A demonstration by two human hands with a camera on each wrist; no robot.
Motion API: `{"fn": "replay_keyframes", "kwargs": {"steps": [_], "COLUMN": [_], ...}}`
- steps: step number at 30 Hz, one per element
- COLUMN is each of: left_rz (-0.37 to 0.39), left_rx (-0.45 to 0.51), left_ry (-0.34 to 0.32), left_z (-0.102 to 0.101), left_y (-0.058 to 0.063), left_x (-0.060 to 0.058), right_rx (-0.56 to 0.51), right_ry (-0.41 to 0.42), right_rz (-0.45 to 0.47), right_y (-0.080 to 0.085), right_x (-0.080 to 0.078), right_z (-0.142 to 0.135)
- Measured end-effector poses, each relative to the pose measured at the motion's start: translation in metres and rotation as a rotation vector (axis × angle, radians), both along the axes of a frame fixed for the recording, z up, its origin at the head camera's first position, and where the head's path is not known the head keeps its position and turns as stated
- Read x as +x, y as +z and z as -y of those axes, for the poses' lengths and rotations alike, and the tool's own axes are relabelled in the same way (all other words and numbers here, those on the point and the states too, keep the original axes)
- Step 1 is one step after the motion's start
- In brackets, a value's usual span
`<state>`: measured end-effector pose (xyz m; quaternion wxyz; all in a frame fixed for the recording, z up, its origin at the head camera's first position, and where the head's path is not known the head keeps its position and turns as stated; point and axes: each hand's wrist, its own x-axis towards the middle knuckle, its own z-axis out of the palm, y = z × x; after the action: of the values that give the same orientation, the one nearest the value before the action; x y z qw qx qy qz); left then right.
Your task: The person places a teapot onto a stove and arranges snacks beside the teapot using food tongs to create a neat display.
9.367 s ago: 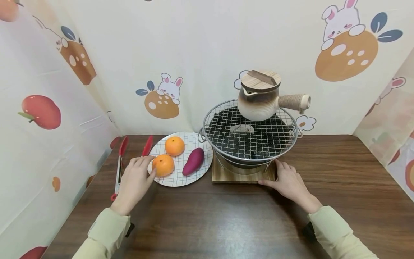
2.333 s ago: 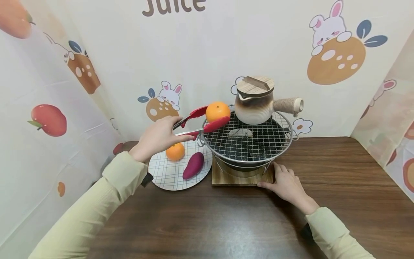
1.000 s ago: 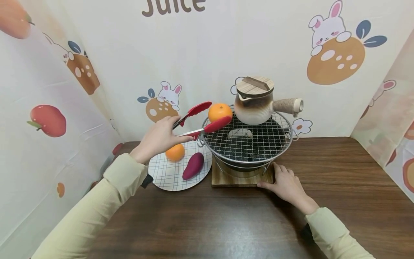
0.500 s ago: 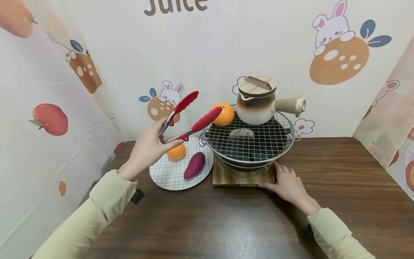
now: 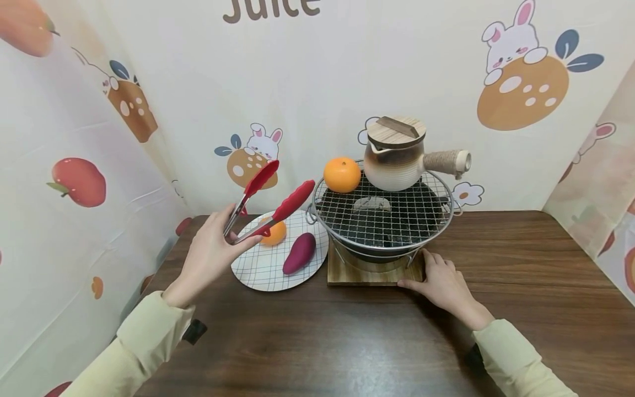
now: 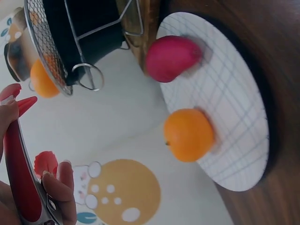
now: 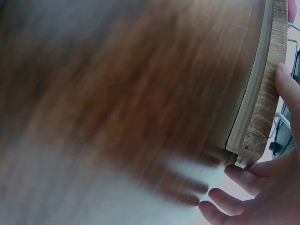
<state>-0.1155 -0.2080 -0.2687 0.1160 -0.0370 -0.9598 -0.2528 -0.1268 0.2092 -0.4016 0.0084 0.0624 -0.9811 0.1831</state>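
Near the back edge of the worktop (image 5: 521,259), right of centre, a grill (image 5: 397,229) on a wooden board (image 5: 367,275): likely to jolt anything loose on top after a shove to the board. Left along that edge, a plate (image 5: 253,273), liable to skid if caught by lowered tongs (image 5: 284,211). On the mesh's back right, a lidded pot (image 5: 394,165), easily toppled if bumped. Raised near the plate's back left rim, the red-tipped tongs: long axis slanting from near left to far right, tips toward the worktop's back edge. Around their handles, the curled left hand (image 5: 205,253), tong arms spread wide, nothing between; at the board's front right corner, the right hand (image 5: 444,281), thumb and fingers holding it. On the plate, a purple sweet potato (image 5: 300,253) and one orange (image 5: 279,236); on the mesh's back left, another orange (image 5: 342,175), apt to roll if knocked.
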Motion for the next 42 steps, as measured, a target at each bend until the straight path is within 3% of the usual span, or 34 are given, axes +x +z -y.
{"fn": "replay_keyframes", "kwargs": {"steps": [10, 20, 28, 42], "left_rz": [0.053, 0.097, 0.143, 0.209], "left_rx": [-0.011, -0.037, -0.067, -0.139], "left_ry": [0.08, 0.1, 0.087, 0.028], "left_z": [0.02, 0.038, 0.044, 0.032], "left_y": [-0.017, -0.038, -0.056, -0.079], "left_x": [0.012, 0.019, 0.023, 0.029], "right_rx": [0.0, 0.005, 0.007, -0.004], "right_ry": [0.0, 0.001, 0.002, 0.001], "right_rz": [0.004, 0.004, -0.003, -0.001], "right_y": [0.001, 0.001, 0.001, 0.0], "right_x": [0.001, -0.001, -0.001, -0.001], "right_z": [-0.001, -0.002, -0.002, 0.0]}}
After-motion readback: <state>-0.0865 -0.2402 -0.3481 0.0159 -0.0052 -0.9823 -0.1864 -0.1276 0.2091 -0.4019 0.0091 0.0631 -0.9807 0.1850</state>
